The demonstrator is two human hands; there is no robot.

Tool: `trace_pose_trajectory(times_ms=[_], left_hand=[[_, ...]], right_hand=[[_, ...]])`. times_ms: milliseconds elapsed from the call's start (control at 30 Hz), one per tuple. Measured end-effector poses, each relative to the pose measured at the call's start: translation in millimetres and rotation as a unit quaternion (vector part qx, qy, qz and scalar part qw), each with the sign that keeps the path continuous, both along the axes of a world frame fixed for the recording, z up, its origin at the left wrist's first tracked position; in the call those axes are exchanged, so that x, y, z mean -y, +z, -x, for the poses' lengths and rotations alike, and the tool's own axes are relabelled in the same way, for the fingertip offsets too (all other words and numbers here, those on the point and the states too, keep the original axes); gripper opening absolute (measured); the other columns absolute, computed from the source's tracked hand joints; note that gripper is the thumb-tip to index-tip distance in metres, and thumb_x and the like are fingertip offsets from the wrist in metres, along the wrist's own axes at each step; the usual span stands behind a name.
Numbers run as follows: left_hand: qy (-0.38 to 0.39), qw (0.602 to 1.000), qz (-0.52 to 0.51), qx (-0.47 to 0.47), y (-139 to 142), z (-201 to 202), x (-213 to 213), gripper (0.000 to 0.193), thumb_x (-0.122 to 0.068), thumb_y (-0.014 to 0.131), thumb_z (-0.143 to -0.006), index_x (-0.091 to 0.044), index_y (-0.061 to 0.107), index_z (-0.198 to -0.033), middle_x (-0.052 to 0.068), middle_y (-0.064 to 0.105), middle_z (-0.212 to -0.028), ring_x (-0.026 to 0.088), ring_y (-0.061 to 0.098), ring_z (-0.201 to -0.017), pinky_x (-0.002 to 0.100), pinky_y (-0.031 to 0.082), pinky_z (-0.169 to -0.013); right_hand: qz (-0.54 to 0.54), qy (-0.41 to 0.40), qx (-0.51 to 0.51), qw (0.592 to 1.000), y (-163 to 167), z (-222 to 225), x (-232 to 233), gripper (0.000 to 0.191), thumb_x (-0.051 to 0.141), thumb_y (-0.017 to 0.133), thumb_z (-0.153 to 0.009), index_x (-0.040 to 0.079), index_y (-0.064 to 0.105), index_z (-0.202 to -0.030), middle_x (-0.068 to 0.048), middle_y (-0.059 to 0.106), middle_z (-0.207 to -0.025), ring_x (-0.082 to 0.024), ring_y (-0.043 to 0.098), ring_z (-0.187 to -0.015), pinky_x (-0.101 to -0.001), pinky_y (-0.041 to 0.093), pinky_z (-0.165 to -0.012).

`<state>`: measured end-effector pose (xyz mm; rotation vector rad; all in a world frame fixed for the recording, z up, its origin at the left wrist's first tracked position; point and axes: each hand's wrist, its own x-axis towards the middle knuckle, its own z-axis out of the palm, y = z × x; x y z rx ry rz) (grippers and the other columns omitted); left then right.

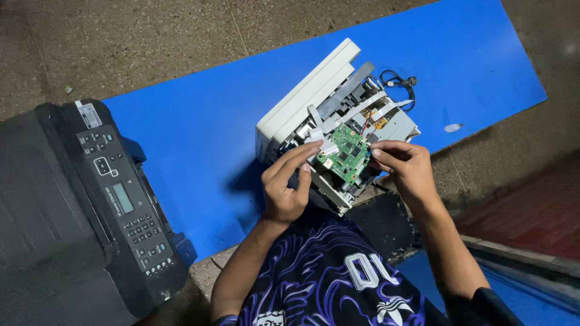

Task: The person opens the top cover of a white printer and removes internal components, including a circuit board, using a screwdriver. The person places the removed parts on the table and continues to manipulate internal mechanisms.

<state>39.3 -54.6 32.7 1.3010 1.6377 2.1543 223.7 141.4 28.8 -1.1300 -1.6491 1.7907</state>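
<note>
A white, opened printer (314, 96) lies tilted on a blue mat (199, 133), its insides facing me. A green circuit board (345, 156) with white flat ribbon cables sits on its exposed side. My left hand (285, 184) pinches a white ribbon cable at the board's left edge with thumb and forefinger. My right hand (406, 166) touches the board's right edge with its fingertips. A thin black cable (399, 81) trails from the far end of the printer.
A black multifunction printer (103, 199) with a keypad and small screen stands at the left, partly on the mat. Bare concrete floor surrounds the mat. A dark flat panel (380, 220) lies under the white printer near my lap.
</note>
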Motion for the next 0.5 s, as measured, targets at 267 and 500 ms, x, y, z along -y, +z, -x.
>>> trace_pose_trajectory(times_ms=[267,500], left_hand=[[-0.023,0.999,-0.006,-0.024,-3,11,4,0.020,0.003,0.061,-0.096,0.004,0.070,-0.114,0.018,0.075,-0.121,0.030,0.076,-0.112,0.036,0.061,-0.099],[-0.066,0.986,0.001,-0.152,-3,7,2,0.026,0.005,0.063,-0.089,0.005,0.069,-0.115,0.020,0.072,-0.125,0.034,0.075,-0.112,0.039,0.060,-0.098]], right_hand=[[-0.040,-0.020,0.071,0.996,6,15,14,0.022,0.007,0.077,-0.090,-0.003,0.077,-0.109,-0.006,0.074,-0.091,-0.010,0.065,-0.079,-0.0231,0.051,-0.069],[-0.040,-0.021,0.038,0.998,1,17,14,0.021,0.006,0.076,-0.089,-0.003,0.076,-0.108,-0.005,0.075,-0.092,-0.008,0.068,-0.080,-0.0218,0.054,-0.072]])
